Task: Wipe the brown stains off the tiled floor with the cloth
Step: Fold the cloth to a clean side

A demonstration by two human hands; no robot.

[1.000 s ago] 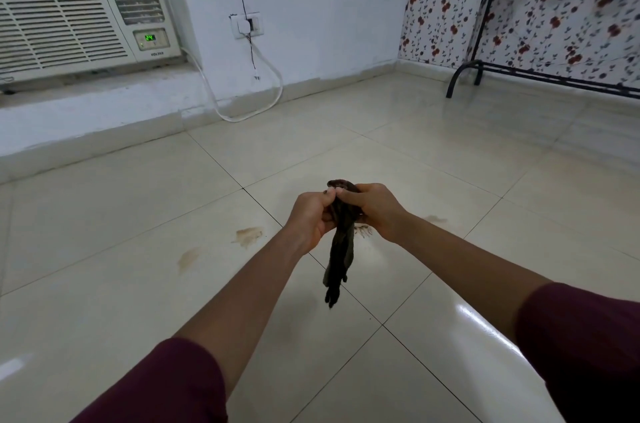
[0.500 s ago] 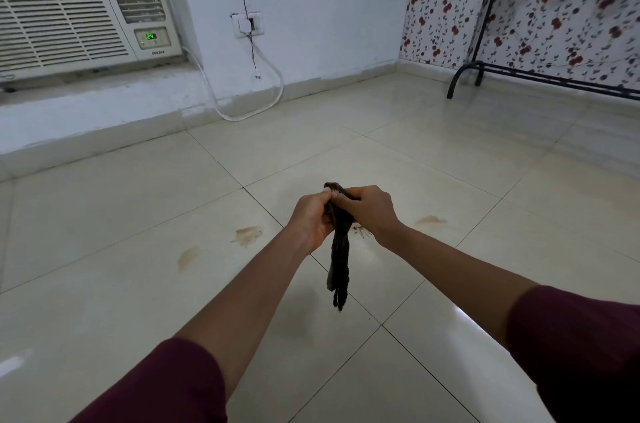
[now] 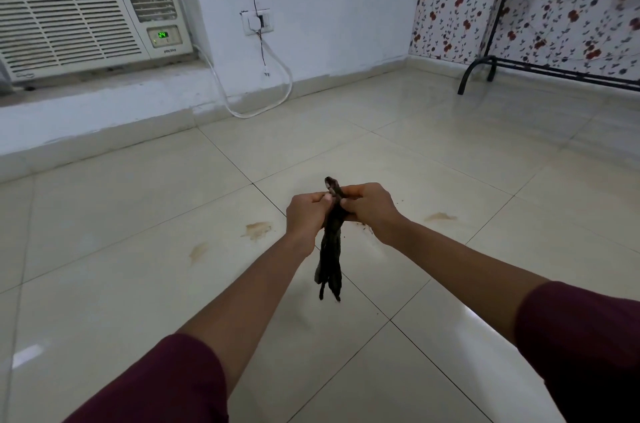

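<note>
A dark cloth (image 3: pixel 330 258) hangs bunched in the air above the cream tiled floor (image 3: pixel 433 173). My left hand (image 3: pixel 306 216) and my right hand (image 3: pixel 369 206) both grip its top end, knuckles close together. Its loose tail dangles below them. A brown stain (image 3: pixel 258 229) lies on the floor left of my hands, and a fainter stain (image 3: pixel 198 251) sits further left. Another brown stain (image 3: pixel 440 216) shows to the right. Dark specks (image 3: pixel 367 230) lie on the tile just under my right wrist, partly hidden.
A window air conditioner (image 3: pixel 76 7) sits on a ledge at the back left. A white cable (image 3: pixel 263 104) loops down from a wall socket (image 3: pixel 257 22) to the floor. A black metal rack foot (image 3: pixel 474 72) stands at the back right by flowered wallpaper.
My hands have kept hold of the cloth and shifted a little; the cloth's tail has been drawn up slightly and swung. The right stain has come out from behind my right forearm.
</note>
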